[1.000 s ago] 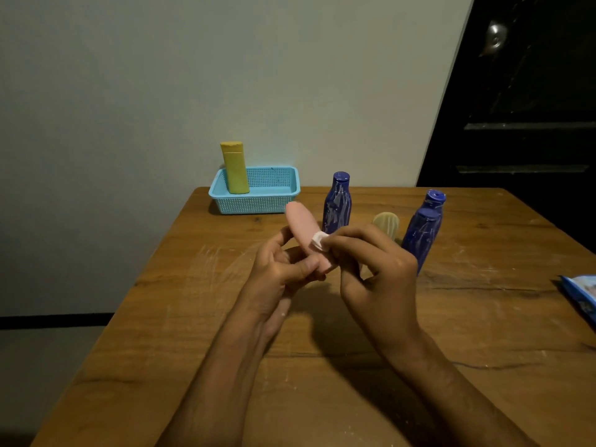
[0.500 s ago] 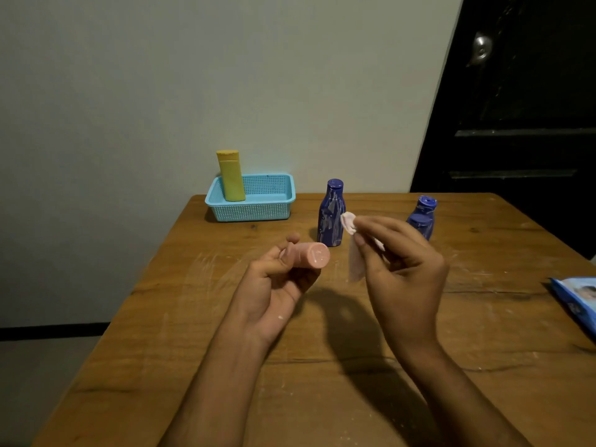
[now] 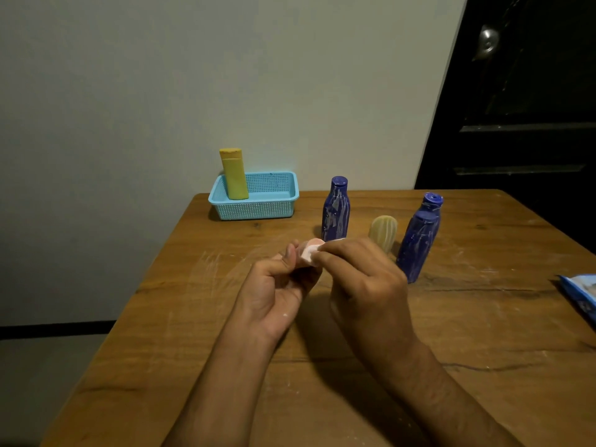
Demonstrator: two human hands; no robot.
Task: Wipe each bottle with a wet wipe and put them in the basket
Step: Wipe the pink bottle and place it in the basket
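Pink cylindrical bottle (image 3: 310, 250) in left hand (image 3: 274, 285), crumpled wipe (image 3: 311, 252) against its flat end

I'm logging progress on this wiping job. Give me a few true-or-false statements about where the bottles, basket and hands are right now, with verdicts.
1. The yellow bottle stands in the blue basket. True.
2. The left hand holds the pink bottle. True.
3. The right hand is empty. False: it presses a white wipe on the pink bottle's end.
4. All dark blue bottles are in the basket. False: the three in view, such as the nearest blue bottle, stand on the table.
5. A cream bottle stands on the table. True.
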